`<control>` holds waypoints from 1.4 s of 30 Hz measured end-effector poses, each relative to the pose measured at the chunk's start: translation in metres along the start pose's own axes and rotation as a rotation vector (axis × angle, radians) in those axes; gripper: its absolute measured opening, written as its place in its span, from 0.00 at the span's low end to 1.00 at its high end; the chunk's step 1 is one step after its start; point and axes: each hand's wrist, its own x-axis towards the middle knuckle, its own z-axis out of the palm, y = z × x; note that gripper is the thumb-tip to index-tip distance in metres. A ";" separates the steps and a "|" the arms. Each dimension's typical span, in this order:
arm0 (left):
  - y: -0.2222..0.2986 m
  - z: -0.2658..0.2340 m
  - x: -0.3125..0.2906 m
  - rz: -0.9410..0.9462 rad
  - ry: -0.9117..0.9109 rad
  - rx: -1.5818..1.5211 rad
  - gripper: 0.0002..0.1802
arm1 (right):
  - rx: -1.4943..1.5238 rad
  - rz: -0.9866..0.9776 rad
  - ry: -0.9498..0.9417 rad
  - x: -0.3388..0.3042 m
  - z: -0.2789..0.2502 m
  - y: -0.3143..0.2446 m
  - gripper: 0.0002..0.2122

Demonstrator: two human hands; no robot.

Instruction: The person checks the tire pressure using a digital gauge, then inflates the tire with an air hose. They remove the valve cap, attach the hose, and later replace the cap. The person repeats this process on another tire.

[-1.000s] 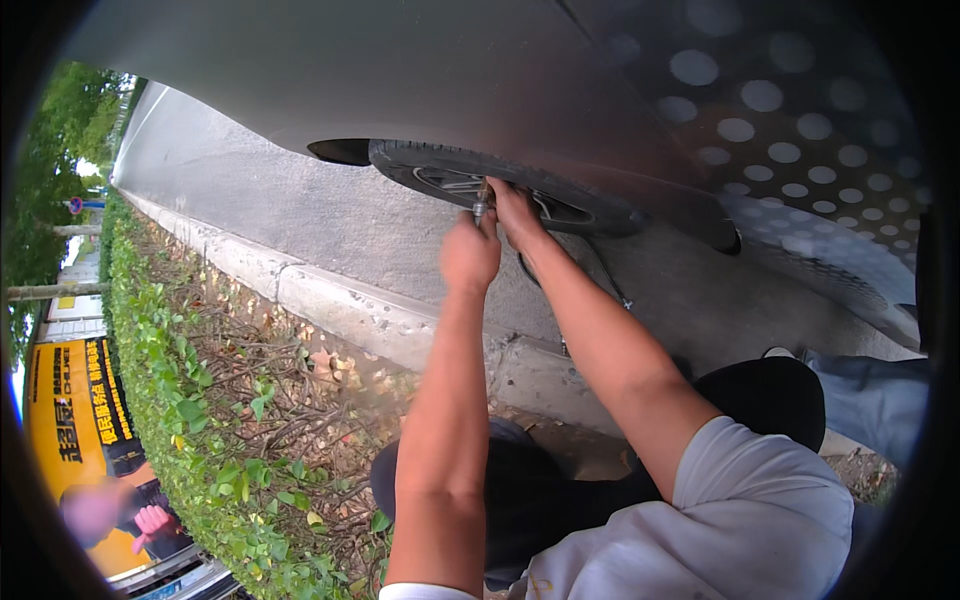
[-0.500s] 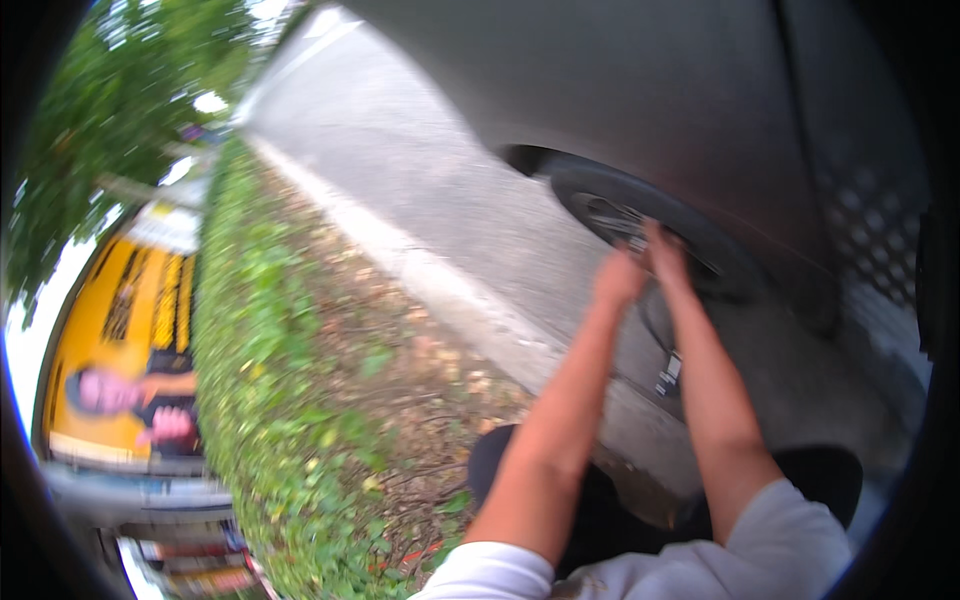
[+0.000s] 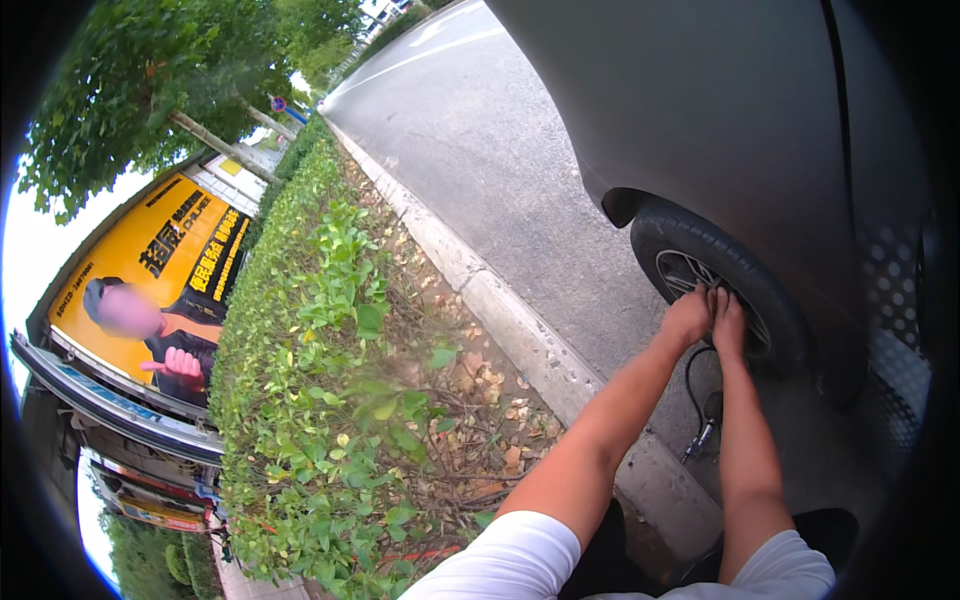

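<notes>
Both my arms reach to the wheel of a dark grey car, a black tyre (image 3: 665,232) around a silver spoked rim (image 3: 676,268). My left hand (image 3: 686,318) is at the spokes, fingers pinched together. Close against it on the right, my right hand (image 3: 729,328) has its fingers closed too. Whatever their fingertips hold is hidden by the hands. A thin black hose (image 3: 690,385) curves down from just below my hands. Its lower end meets a metal fitting (image 3: 700,440) with a dark rounded part, low beside my right forearm.
The grey car body (image 3: 700,100) rises over the wheel. A concrete kerb (image 3: 530,350) runs diagonally between the asphalt road (image 3: 470,140) and a leafy green hedge (image 3: 300,400). Trees and an orange billboard (image 3: 130,260) stand at the left.
The view has shifted and sharpened, so wheel and hands appear farther right and lower. Both hands stay together at the rim. More of the hose and fitting shows.
</notes>
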 end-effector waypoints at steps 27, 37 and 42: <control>-0.005 0.000 0.002 0.056 0.033 0.043 0.23 | 0.700 0.507 -0.324 -0.001 -0.017 -0.009 0.12; -0.002 0.001 0.001 0.056 0.023 -0.086 0.25 | 0.586 0.484 -0.202 -0.004 -0.018 -0.021 0.12; -0.009 -0.010 0.003 -0.022 -0.083 -0.385 0.27 | 0.678 0.531 -0.182 -0.002 -0.016 -0.019 0.13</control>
